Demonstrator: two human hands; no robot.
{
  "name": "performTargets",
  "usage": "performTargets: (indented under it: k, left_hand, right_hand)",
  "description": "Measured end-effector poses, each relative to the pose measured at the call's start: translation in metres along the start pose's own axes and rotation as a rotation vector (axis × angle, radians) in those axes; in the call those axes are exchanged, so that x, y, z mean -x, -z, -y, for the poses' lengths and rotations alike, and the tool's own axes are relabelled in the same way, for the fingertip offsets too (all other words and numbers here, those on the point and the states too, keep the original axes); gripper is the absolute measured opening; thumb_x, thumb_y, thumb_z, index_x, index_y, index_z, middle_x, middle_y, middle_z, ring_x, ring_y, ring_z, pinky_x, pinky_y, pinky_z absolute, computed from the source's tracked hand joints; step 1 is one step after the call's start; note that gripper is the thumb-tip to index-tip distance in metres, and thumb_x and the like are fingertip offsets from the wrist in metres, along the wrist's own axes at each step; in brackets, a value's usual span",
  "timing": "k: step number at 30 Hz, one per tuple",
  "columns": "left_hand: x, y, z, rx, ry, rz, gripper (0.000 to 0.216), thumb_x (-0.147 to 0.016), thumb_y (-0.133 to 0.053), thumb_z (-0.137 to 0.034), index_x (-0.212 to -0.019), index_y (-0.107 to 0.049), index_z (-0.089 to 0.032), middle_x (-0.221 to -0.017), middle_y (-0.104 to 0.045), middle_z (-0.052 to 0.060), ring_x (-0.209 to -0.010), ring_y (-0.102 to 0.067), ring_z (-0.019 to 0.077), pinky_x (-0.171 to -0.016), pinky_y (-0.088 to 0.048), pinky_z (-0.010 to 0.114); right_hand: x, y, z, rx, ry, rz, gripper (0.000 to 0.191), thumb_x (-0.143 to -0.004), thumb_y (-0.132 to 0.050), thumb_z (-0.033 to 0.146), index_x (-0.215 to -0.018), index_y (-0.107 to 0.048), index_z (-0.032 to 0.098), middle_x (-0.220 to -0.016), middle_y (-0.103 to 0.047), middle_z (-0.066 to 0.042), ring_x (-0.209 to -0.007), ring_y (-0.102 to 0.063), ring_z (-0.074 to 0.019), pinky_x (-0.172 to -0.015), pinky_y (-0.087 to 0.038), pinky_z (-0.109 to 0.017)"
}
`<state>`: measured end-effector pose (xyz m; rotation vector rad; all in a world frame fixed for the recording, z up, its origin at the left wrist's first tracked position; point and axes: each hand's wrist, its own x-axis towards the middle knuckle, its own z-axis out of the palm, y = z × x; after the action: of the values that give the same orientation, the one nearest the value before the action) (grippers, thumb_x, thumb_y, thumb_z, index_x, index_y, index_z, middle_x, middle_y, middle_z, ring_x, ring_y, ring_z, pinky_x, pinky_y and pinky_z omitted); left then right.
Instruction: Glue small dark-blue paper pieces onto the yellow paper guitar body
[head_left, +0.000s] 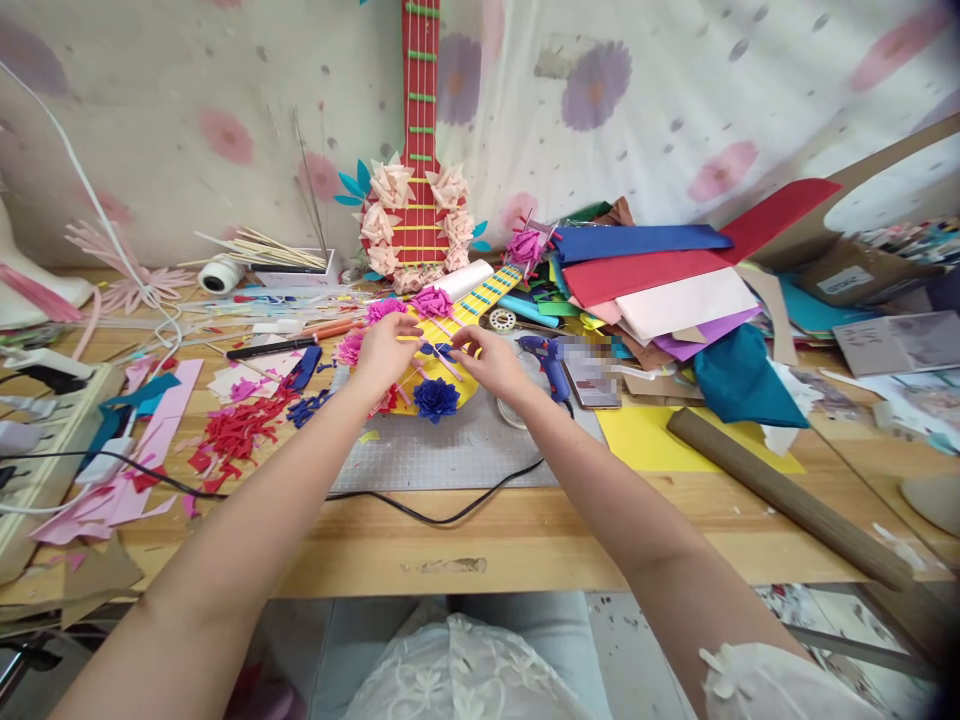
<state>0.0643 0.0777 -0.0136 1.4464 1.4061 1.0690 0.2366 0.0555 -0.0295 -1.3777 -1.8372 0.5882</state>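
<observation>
A small yellow paper guitar point(466, 388) lies on the grey cutting mat point(480, 455), its striped neck pointing away to the right. Pink paper flowers point(433, 302) and a dark blue paper flower point(436, 399) sit on its body. Over the body, my left hand point(390, 348) has its fingers curled and pinched together; what they hold, if anything, is too small to make out. From the other side, my right hand point(486, 358) pinches at a small blue paper piece point(435, 350) between the two hands. Pale pink strips run across the body beneath them.
A blue glue gun point(547, 365) stands right of the mat, beside a phone point(592, 373). Its black cord point(442, 522) crosses the front. Red paper scraps point(240, 430) lie left, coloured sheets point(652, 275) right. A red paper guitar point(420, 215) leans behind. A cardboard tube point(787, 500) lies front right.
</observation>
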Motion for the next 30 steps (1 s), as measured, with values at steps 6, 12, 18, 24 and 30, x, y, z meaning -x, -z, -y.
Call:
performTargets:
  k: [6,12,18,24,30]
  left_hand:
    - [0.008,0.001,-0.006,0.111,0.017,0.007,0.029,-0.07,-0.062,-0.006,-0.097,-0.053,-0.015,-0.098,-0.065,0.008,-0.087,-0.065,0.0169,-0.06,-0.057,0.026]
    - [0.017,0.0,-0.012,0.1,0.024,0.041,0.027,-0.072,-0.061,-0.008,-0.097,-0.053,-0.013,-0.108,-0.063,0.011,-0.086,-0.065,0.0164,-0.058,-0.056,0.024]
    - [0.014,0.002,-0.007,-0.007,0.055,0.126,0.023,-0.072,-0.063,-0.01,-0.094,-0.057,-0.013,-0.082,-0.066,0.005,-0.059,-0.062,0.0112,-0.052,-0.051,0.022]
    - [0.007,-0.001,0.002,-0.018,0.037,0.1,0.02,-0.072,-0.066,-0.017,-0.088,-0.054,-0.016,-0.071,-0.063,0.001,-0.048,-0.06,0.01,-0.048,-0.049,0.022]
    - [0.009,-0.002,-0.002,0.019,0.078,0.124,0.022,-0.073,-0.068,-0.02,-0.088,-0.052,-0.015,-0.072,-0.064,0.003,-0.063,-0.067,0.0155,-0.051,-0.052,0.023]
  right_hand:
    - [-0.014,-0.022,0.005,-0.302,-0.024,0.054,0.022,-0.071,-0.062,0.023,-0.088,-0.05,0.02,-0.083,-0.064,0.0,-0.068,-0.056,-0.0102,-0.065,-0.044,-0.025]
    - [-0.022,-0.034,-0.001,-0.466,-0.126,0.087,0.024,-0.068,-0.061,0.019,-0.086,-0.045,0.021,-0.066,-0.058,0.006,-0.063,-0.058,-0.0102,-0.059,-0.044,-0.022]
    - [-0.016,-0.024,0.001,-0.43,-0.104,0.136,0.022,-0.069,-0.061,0.018,-0.085,-0.046,0.021,-0.068,-0.058,0.005,-0.06,-0.056,-0.0099,-0.056,-0.044,-0.022]
    - [-0.016,-0.014,0.004,-0.442,-0.104,0.13,0.023,-0.069,-0.062,0.019,-0.085,-0.046,0.02,-0.07,-0.059,0.004,-0.065,-0.058,-0.0101,-0.063,-0.046,-0.024]
    - [-0.019,-0.02,0.001,-0.495,-0.173,0.159,0.019,-0.073,-0.056,0.016,-0.086,-0.043,0.022,-0.061,-0.057,0.008,-0.045,-0.05,-0.0075,-0.048,-0.04,-0.02]
